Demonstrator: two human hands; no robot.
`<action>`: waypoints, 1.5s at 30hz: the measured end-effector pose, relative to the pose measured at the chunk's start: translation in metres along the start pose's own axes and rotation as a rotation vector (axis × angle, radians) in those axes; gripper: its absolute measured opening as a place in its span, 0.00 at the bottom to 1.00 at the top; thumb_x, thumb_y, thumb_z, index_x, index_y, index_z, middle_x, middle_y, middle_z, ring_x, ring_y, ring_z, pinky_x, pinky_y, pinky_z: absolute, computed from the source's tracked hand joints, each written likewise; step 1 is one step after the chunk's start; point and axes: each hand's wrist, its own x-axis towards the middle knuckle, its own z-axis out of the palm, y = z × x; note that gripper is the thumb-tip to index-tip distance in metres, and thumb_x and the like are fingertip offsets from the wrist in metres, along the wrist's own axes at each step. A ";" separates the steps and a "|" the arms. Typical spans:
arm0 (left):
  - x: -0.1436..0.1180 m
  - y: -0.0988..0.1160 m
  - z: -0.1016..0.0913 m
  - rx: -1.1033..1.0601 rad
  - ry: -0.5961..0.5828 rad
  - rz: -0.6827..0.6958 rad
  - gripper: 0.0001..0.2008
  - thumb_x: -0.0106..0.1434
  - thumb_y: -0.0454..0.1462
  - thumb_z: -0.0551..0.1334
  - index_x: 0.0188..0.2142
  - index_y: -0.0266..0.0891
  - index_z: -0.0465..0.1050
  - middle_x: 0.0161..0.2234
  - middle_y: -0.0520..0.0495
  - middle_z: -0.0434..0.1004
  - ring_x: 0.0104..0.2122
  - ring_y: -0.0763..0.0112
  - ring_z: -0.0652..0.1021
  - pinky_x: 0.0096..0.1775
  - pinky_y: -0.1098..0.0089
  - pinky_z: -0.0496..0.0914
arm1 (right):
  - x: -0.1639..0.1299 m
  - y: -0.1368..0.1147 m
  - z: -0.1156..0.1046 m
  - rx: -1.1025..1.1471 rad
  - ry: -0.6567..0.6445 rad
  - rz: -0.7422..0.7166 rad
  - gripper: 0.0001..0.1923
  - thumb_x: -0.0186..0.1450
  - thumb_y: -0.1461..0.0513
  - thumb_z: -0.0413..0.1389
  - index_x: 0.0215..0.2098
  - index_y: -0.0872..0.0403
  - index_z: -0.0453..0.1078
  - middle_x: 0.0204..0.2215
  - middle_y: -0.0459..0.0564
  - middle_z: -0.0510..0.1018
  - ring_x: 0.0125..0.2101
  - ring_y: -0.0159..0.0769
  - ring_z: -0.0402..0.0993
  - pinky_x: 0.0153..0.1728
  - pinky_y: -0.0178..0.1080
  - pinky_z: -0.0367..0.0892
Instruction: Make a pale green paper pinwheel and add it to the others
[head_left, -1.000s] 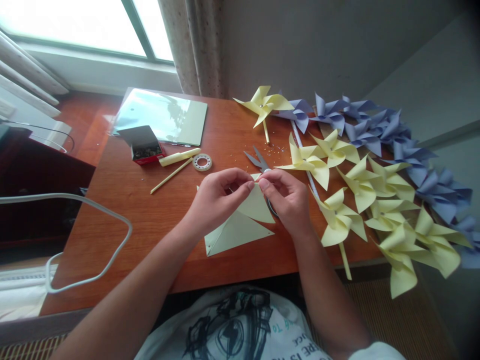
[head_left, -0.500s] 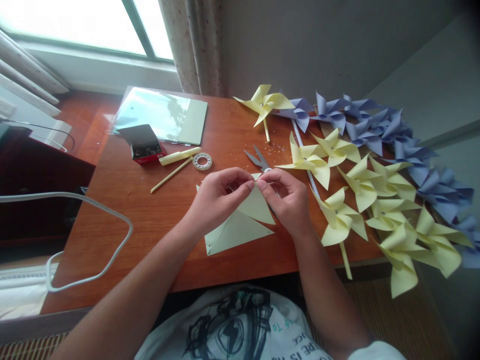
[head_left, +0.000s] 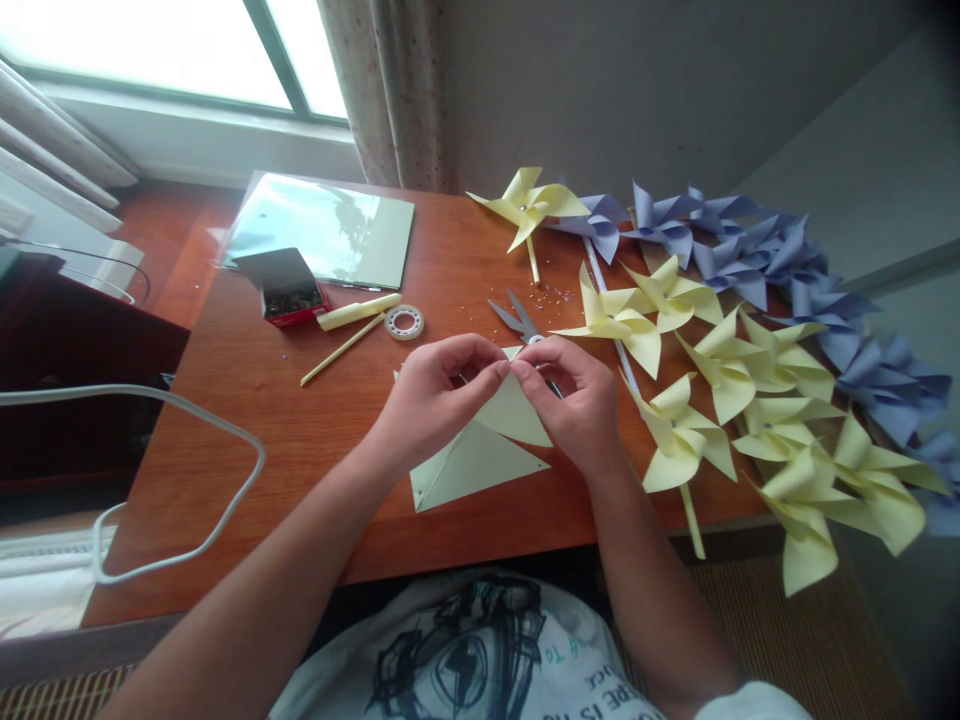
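A pale yellow-green sheet of paper (head_left: 480,468), slit from its corners toward the middle, lies on the table in front of me. Small holes show at some of its corners. My left hand (head_left: 452,385) is closed in a pinch at the far corner of this paper. Opposite it, my right hand (head_left: 571,395) pinches the same corner, the fingertips of both hands almost meeting. Anything small between the fingertips is hidden. Just beyond my right hand lie scissors (head_left: 517,318) with their blades apart, the handles partly covered by that hand.
Yellow paper pinwheels (head_left: 679,430) and purple pinwheels (head_left: 731,265) crowd the right side. On the left are a tape roll (head_left: 404,322), a thin yellow stick (head_left: 341,352), a rolled yellow paper (head_left: 360,311), an open red box (head_left: 296,305) and a glossy packet (head_left: 322,228). Paper scraps dot the table (head_left: 277,450).
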 end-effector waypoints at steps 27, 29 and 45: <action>-0.002 -0.001 0.005 0.470 0.141 0.292 0.05 0.61 0.29 0.62 0.32 0.36 0.77 0.26 0.51 0.77 0.24 0.77 0.71 0.28 0.74 0.64 | 0.002 0.001 0.001 -0.116 -0.011 -0.035 0.03 0.67 0.63 0.60 0.35 0.51 0.74 0.32 0.46 0.79 0.33 0.35 0.77 0.34 0.38 0.73; -0.002 -0.002 0.005 0.528 0.155 0.326 0.05 0.60 0.29 0.62 0.32 0.36 0.77 0.26 0.51 0.77 0.24 0.77 0.71 0.29 0.74 0.64 | 0.002 0.002 0.001 -0.142 -0.009 -0.045 0.03 0.67 0.63 0.59 0.34 0.51 0.74 0.32 0.46 0.79 0.32 0.35 0.77 0.34 0.38 0.73; -0.002 -0.001 0.005 0.299 0.144 0.186 0.05 0.64 0.33 0.63 0.33 0.35 0.78 0.25 0.51 0.76 0.24 0.77 0.71 0.25 0.76 0.64 | 0.000 0.002 0.002 -0.054 -0.002 -0.014 0.02 0.66 0.63 0.60 0.35 0.50 0.74 0.31 0.44 0.78 0.32 0.34 0.76 0.34 0.37 0.73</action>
